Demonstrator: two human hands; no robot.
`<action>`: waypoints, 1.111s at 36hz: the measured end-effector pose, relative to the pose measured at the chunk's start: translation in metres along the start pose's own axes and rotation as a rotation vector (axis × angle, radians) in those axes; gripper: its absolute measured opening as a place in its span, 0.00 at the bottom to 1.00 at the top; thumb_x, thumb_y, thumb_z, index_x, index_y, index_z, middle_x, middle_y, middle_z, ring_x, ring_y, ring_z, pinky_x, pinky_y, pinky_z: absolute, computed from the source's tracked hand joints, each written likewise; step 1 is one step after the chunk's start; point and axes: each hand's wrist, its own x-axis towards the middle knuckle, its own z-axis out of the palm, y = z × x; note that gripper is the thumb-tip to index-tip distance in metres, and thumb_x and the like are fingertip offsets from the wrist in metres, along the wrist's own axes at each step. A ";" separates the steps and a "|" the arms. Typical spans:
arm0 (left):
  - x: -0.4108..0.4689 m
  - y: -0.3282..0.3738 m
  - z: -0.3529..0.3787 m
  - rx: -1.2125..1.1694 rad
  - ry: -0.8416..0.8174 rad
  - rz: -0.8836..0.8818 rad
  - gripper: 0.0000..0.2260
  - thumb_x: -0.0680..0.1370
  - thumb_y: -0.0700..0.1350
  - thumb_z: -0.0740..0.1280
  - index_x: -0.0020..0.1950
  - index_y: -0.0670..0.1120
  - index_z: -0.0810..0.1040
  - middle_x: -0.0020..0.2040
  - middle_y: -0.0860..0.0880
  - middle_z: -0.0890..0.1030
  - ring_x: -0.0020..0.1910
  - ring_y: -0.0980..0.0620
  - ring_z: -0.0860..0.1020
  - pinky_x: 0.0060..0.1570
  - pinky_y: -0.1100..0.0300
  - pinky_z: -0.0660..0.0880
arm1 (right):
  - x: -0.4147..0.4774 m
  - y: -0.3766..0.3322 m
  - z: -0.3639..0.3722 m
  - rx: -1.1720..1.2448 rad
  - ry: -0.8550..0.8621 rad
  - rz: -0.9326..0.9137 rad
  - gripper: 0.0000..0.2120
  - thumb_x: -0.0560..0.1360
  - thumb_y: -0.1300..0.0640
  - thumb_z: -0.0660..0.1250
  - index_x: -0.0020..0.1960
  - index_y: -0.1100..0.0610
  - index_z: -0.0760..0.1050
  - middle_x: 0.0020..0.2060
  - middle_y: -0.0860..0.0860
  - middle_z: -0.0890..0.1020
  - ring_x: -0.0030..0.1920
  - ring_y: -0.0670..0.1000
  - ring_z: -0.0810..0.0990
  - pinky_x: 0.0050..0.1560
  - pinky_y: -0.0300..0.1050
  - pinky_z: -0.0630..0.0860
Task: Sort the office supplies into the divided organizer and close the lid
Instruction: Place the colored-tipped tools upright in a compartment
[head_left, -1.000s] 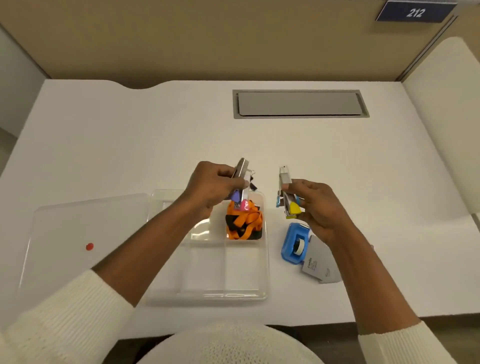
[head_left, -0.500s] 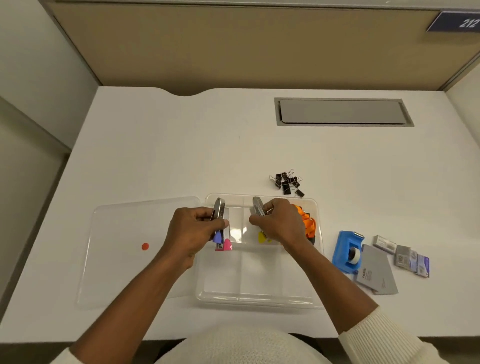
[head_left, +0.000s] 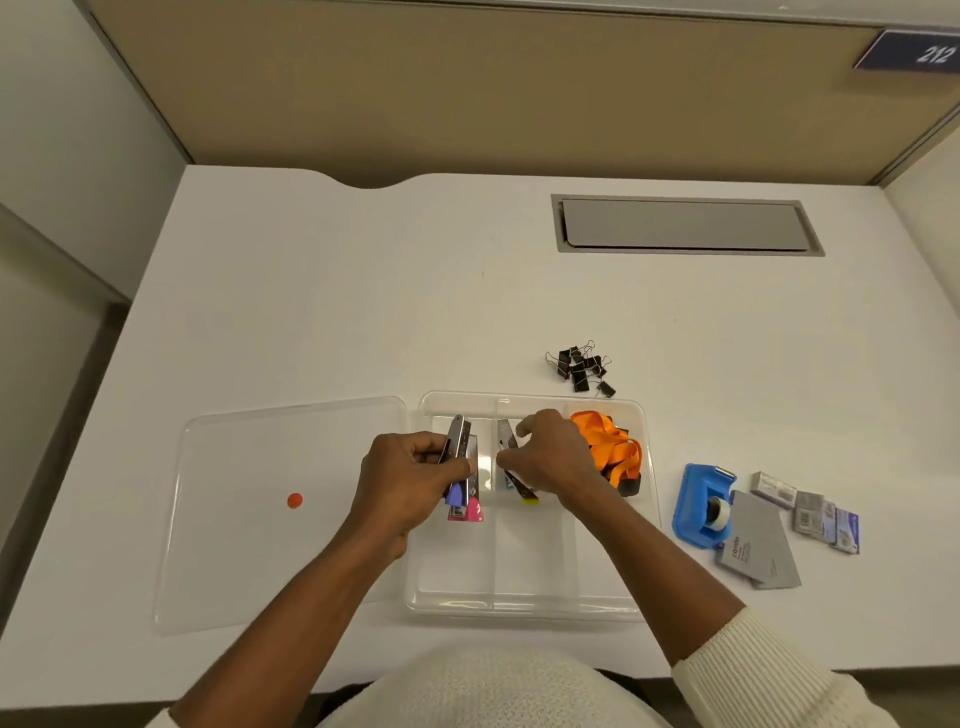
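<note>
The number "212" is shown in white on a dark blue sign (head_left: 914, 52) fixed to the partition at upper right. "conlin" is printed on a grey booklet (head_left: 759, 540) lying on the worktop (head_left: 363, 312).

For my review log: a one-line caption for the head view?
Both hands lower staplers into the organizer.

Organizer (head_left: 530, 605) and lid (head_left: 234, 519) are showing clear glossy plastic; tabletop (head_left: 363, 312) matt white; lanyard (head_left: 605, 441) orange cloth.
</note>
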 end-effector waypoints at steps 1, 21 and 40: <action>0.000 -0.001 0.000 -0.005 -0.001 -0.002 0.07 0.70 0.43 0.81 0.44 0.51 0.86 0.40 0.48 0.88 0.41 0.45 0.87 0.49 0.47 0.85 | 0.001 0.002 -0.002 0.027 -0.015 0.003 0.22 0.69 0.53 0.76 0.58 0.63 0.79 0.50 0.57 0.84 0.49 0.56 0.84 0.49 0.53 0.83; 0.000 -0.005 0.006 0.007 -0.017 0.005 0.07 0.70 0.43 0.80 0.46 0.50 0.87 0.39 0.50 0.88 0.41 0.47 0.87 0.49 0.50 0.85 | -0.019 0.021 -0.065 0.453 -0.127 -0.020 0.12 0.72 0.63 0.76 0.53 0.53 0.83 0.39 0.56 0.88 0.39 0.52 0.84 0.40 0.45 0.80; 0.009 0.001 0.019 0.042 0.030 0.018 0.10 0.72 0.45 0.79 0.51 0.45 0.86 0.43 0.49 0.87 0.42 0.49 0.86 0.49 0.55 0.84 | -0.013 0.016 0.037 -0.152 0.397 -0.294 0.13 0.77 0.64 0.68 0.61 0.61 0.77 0.49 0.57 0.85 0.42 0.55 0.82 0.37 0.42 0.71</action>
